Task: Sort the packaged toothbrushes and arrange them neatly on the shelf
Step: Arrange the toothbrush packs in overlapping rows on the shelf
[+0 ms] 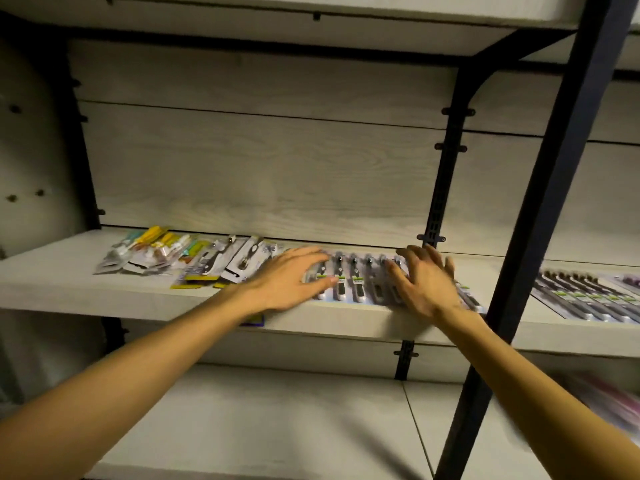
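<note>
A row of several packaged toothbrushes (pixel 360 280) with dark handles and green labels lies side by side on the pale wooden shelf (pixel 69 282). My left hand (pixel 287 282) rests flat with straight fingers on the row's left end. My right hand (pixel 424 282) lies spread, fingers straight, on the row's right end and hides some packs. Left of the row sits a loose, overlapping heap of mixed packs (pixel 166 258), some yellow and teal, some black and white.
A dark metal upright (pixel 540 209) crosses in front of the shelf on the right. Beyond it a second neat row of dark toothbrush packs (pixel 588 299) lies on the neighbouring shelf. A lower shelf board (pixel 263 420) sits below, with blurred pink items (pixel 613 407) at far right.
</note>
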`<action>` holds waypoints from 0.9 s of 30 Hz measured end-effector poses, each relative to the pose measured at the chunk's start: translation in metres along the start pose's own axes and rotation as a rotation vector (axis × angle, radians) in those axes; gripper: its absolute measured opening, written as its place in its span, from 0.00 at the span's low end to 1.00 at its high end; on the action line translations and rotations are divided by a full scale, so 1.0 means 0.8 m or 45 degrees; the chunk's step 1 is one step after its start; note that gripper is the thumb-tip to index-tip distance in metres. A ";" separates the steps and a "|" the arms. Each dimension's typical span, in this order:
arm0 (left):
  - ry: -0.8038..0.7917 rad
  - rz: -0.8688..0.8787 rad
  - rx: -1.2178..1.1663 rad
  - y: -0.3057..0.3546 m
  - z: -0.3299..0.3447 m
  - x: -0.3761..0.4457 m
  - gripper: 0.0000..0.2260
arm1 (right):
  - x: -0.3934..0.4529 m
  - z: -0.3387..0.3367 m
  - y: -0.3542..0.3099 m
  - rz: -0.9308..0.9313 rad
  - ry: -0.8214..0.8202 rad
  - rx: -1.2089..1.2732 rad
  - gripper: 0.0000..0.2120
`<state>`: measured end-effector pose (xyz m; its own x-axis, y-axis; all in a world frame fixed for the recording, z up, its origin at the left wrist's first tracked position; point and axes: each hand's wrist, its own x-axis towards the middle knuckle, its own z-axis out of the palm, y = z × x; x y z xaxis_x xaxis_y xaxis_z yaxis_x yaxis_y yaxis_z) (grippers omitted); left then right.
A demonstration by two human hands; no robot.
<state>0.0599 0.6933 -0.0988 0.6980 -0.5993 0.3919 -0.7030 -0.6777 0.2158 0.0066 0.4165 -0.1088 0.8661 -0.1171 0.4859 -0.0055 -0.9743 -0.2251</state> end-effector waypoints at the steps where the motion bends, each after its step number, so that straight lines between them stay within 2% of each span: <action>1: 0.089 -0.021 0.013 -0.018 -0.010 -0.002 0.27 | 0.014 0.002 -0.021 -0.051 0.039 0.031 0.26; 3: 0.202 -0.115 0.059 -0.056 -0.032 -0.004 0.21 | 0.043 0.007 -0.066 -0.157 0.051 0.110 0.22; 7: 0.179 -0.271 0.158 -0.133 -0.069 -0.011 0.15 | 0.095 0.035 -0.155 -0.293 -0.073 0.227 0.20; 12: 0.192 -0.383 0.139 -0.204 -0.090 -0.007 0.13 | 0.152 0.087 -0.222 -0.334 -0.336 0.297 0.22; 17: 0.092 -0.390 0.217 -0.246 -0.085 0.026 0.15 | 0.191 0.135 -0.251 -0.360 -0.539 0.173 0.19; 20: -0.090 -0.433 0.248 -0.265 -0.078 0.060 0.20 | 0.212 0.152 -0.259 -0.349 -0.562 0.210 0.19; 22: -0.214 -0.425 0.224 -0.280 -0.069 0.073 0.18 | 0.216 0.156 -0.261 -0.311 -0.572 0.317 0.19; 24: -0.190 -0.400 0.170 -0.298 -0.059 0.072 0.16 | 0.215 0.159 -0.264 -0.314 -0.558 0.310 0.20; 27: -0.025 -0.387 0.176 -0.312 -0.055 0.070 0.15 | 0.211 0.148 -0.269 -0.369 -0.443 0.124 0.28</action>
<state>0.2684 0.8478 -0.0917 0.8765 -0.3677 0.3107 -0.4377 -0.8774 0.1965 0.2133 0.6294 -0.0780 0.9413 0.2450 0.2321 0.2941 -0.9329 -0.2079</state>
